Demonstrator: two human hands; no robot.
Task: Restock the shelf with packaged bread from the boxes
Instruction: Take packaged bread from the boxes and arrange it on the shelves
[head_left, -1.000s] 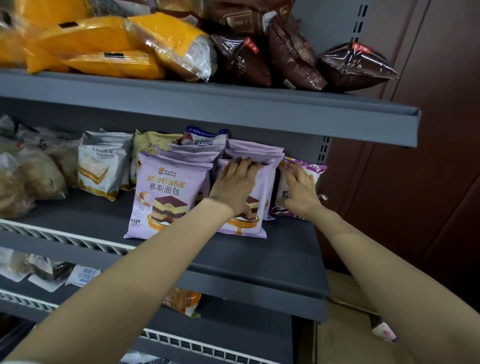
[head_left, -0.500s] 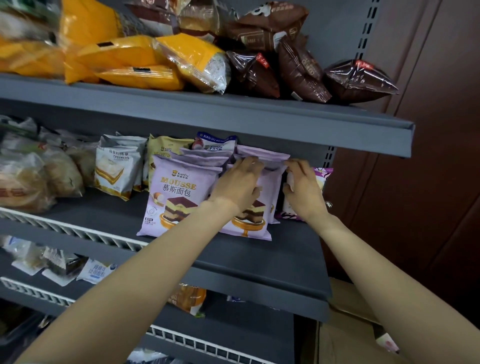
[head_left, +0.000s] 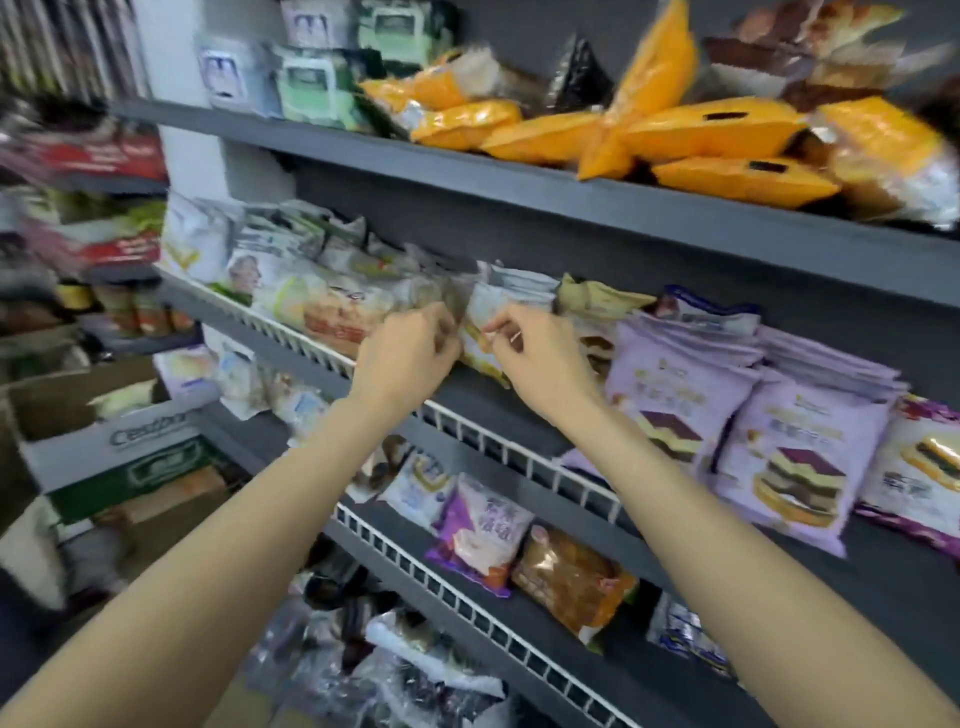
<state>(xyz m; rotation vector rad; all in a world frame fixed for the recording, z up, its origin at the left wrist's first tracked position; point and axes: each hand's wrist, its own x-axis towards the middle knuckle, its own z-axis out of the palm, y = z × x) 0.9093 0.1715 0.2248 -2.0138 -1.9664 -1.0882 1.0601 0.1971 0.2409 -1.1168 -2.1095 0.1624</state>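
While your left hand (head_left: 402, 358) and right hand (head_left: 540, 364) both curl their fingers onto one white bread packet (head_left: 491, 332) standing on the middle shelf (head_left: 519, 410), two lilac mousse packs (head_left: 727, 431) front the stacks at your right. At far left, an open cardboard box (head_left: 104, 441) holds one pale packet.

blurred red-labelled goods (head_left: 111, 156) and jars (head_left: 130, 312) fill a neighbouring rack at far left.

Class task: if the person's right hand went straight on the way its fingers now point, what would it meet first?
Probably the white sandwich packet that the right hand is already touching or pinching; blur hides the exact contact.
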